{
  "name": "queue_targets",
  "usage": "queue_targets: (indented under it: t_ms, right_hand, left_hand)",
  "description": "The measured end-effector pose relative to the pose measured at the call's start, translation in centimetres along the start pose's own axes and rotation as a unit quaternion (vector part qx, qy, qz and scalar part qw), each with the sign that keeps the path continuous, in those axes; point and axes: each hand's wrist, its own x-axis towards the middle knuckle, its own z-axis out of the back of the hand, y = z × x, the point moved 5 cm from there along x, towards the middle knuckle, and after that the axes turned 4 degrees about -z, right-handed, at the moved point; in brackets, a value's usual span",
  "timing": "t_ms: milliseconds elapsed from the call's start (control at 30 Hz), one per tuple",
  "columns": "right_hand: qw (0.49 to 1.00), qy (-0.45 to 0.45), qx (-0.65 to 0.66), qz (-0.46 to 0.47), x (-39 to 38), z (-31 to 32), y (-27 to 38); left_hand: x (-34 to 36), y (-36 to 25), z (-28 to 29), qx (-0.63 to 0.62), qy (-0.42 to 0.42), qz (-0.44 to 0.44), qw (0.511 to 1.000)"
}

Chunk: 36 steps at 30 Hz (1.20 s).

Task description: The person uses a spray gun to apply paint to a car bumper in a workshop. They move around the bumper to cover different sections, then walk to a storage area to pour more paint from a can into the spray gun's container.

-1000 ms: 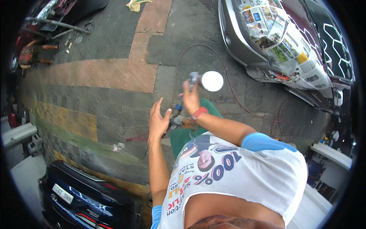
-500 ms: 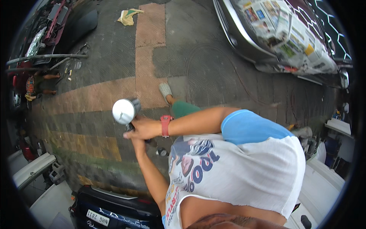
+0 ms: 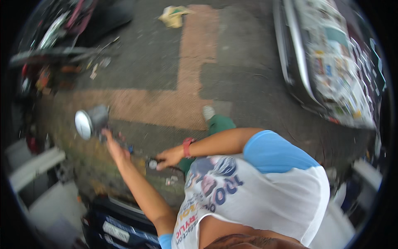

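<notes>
My left hand [image 3: 114, 145] is stretched out to the left, holding a spray gun [image 3: 103, 137] with a silver cup [image 3: 97, 118] and round pale lid on top; blur hides the finer detail. My right hand [image 3: 168, 157] is lower, near my waist, its fingers closed on a small round gauge [image 3: 152, 164] on a dark fitting. A blue fitting [image 3: 130, 148] shows just right of my left hand. My green-clad leg [image 3: 222, 124] and light shoe [image 3: 208, 112] are below.
A newspaper-masked car [image 3: 327, 70] stands at upper right, a dismantled dark-red vehicle [image 3: 78, 16] with metal bars at upper left, beside a blurred person [image 3: 43, 81]. A dark car [image 3: 107, 224] is at lower left; a yellow cloth [image 3: 174, 16] lies on the patterned floor [image 3: 195, 50].
The spray gun was held by both hands half a second ago; now my left hand carries it further left, and my right hand has dropped toward my waist to the gauge.
</notes>
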Motion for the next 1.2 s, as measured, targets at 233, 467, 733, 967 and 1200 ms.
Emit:
queue_targets:
  t_ms: [233, 467, 733, 967, 1200]
  right_hand:
    - [0.965, -0.101, 0.238, -0.042, 5.6, 4.6, 5.1]
    - [0.918, -0.385, 0.083, 0.041, 4.0, 5.6, 2.3]
    - [0.897, -0.334, 0.288, -0.027, 10.1, 4.6, 2.8]
    - [0.891, -0.369, 0.265, 0.007, 23.4, 1.3, -0.5]
    - [0.975, -0.186, -0.043, -0.113, 34.1, 2.5, -3.5]
  left_hand:
    - [8.3, -11.3, 0.8, -0.073, -0.061, -0.096, 0.991]
    - [13.1, -6.0, 4.9, -0.071, -0.098, -0.068, 0.990]
    - [16.0, -6.1, 5.2, -0.231, 0.119, -0.097, 0.961]
    - [28.1, -2.6, 13.5, -0.292, 0.184, -0.055, 0.937]
    - [39.1, -2.3, 24.1, -0.234, 0.088, -0.103, 0.963]
